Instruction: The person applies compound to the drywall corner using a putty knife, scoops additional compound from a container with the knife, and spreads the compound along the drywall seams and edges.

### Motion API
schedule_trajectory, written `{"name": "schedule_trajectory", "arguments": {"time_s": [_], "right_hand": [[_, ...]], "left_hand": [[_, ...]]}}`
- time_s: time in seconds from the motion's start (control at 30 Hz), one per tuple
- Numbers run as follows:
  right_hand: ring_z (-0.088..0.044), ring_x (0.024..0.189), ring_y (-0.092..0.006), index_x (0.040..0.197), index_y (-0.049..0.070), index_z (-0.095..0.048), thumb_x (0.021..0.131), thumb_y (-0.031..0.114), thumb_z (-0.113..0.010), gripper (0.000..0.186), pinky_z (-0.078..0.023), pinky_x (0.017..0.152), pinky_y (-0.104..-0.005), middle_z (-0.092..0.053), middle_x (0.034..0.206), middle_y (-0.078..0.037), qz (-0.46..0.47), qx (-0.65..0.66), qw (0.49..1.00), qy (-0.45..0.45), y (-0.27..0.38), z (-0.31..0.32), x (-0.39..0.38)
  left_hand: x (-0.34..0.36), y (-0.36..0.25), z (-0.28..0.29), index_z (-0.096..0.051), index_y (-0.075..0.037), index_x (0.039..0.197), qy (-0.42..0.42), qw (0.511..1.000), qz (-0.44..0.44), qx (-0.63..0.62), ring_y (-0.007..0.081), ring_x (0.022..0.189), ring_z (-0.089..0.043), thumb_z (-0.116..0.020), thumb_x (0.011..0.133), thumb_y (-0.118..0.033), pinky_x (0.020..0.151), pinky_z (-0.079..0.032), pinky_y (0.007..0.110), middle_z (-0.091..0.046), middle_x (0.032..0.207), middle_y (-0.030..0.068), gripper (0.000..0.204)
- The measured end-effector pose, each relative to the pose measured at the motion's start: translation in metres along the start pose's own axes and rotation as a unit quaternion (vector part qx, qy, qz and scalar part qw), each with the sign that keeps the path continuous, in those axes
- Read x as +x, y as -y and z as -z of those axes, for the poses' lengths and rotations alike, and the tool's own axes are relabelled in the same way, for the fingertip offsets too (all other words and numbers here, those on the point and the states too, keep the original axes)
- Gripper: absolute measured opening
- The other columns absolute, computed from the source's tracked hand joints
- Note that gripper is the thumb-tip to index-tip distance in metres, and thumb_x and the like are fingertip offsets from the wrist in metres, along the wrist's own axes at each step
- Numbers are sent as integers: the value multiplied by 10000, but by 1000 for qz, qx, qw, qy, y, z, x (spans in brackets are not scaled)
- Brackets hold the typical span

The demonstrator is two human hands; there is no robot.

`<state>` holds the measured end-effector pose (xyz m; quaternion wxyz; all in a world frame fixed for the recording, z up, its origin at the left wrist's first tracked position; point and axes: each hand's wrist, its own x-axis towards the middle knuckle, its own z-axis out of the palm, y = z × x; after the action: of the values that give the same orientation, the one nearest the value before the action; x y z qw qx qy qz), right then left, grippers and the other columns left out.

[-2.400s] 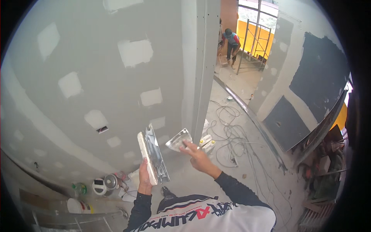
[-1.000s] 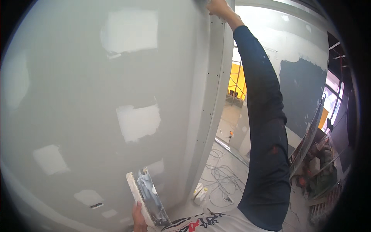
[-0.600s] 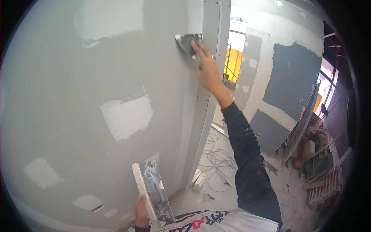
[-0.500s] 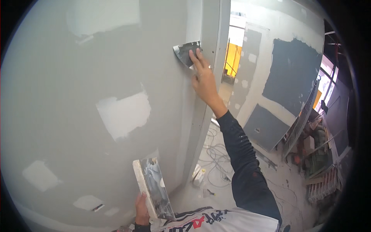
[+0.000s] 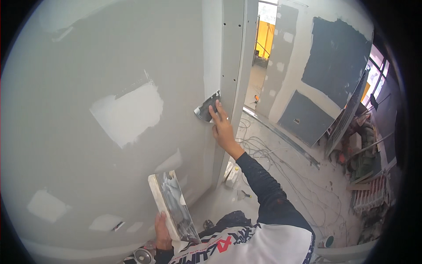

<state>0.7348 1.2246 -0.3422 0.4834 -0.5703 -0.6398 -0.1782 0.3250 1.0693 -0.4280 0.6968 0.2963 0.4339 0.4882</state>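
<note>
My right hand [image 5: 223, 130] grips a broad putty knife [image 5: 206, 109], its fingers spread over the metal blade. The blade lies against the grey plasterboard wall [image 5: 132, 53], close to the wall's right-hand edge. Above it runs a smooth white strip of joint compound [image 5: 212, 48]. Low in front of my body, my left hand [image 5: 162, 231] is wrapped round a long, narrow mud pan [image 5: 178, 204] with a pale side. White and grey compound smears its metal inside. The handle of the putty knife is hidden under my right hand.
White filler patches [image 5: 129, 114] dot the wall. A doorway opens on the right, with cables [image 5: 263, 149] and a metal track [image 5: 285, 138] on the floor. Building materials [image 5: 365, 154] are piled at far right. A round container [image 5: 143, 255] stands beneath my left hand.
My right hand has drawn the putty knife down the wall, lengthening the white strip above it. My view has tilted lower. The mud pan stays in my left hand.
</note>
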Motion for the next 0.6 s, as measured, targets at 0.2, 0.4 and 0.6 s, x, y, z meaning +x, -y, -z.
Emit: {"name": "schedule_trajectory", "arguments": {"time_s": [0.2,0.4,0.6], "right_hand": [[-318,1488,-433,1582,177,-363,765,-170,-535,904,-464,1091,-445,-235,1665,-189,-28,7,999,20,-28,-43,-62],[-296,1498,-431,1578,175,-379,774,-175,-532,890,-396,1156,-465,-232,1664,-194,-70,44,995,64,-51,-75,-116],[-276,1515,-403,1581,209,-359,788,-198,-488,901,-439,1130,-444,-221,1672,-160,-78,34,990,111,-79,-99,-154]], "left_hand": [[1,-1,5,-573,-83,1071,-16,999,-9,29,136,489,-567,-560,1033,-455,406,-473,282,-572,694,10,374],[-10,-5,6,-567,-85,1048,-25,998,-18,48,134,472,-556,-545,1039,-452,408,-469,280,-554,662,9,368],[-23,-16,-3,-573,-82,1063,-30,996,-22,75,143,474,-563,-513,1058,-420,409,-469,282,-584,689,19,343]]}}
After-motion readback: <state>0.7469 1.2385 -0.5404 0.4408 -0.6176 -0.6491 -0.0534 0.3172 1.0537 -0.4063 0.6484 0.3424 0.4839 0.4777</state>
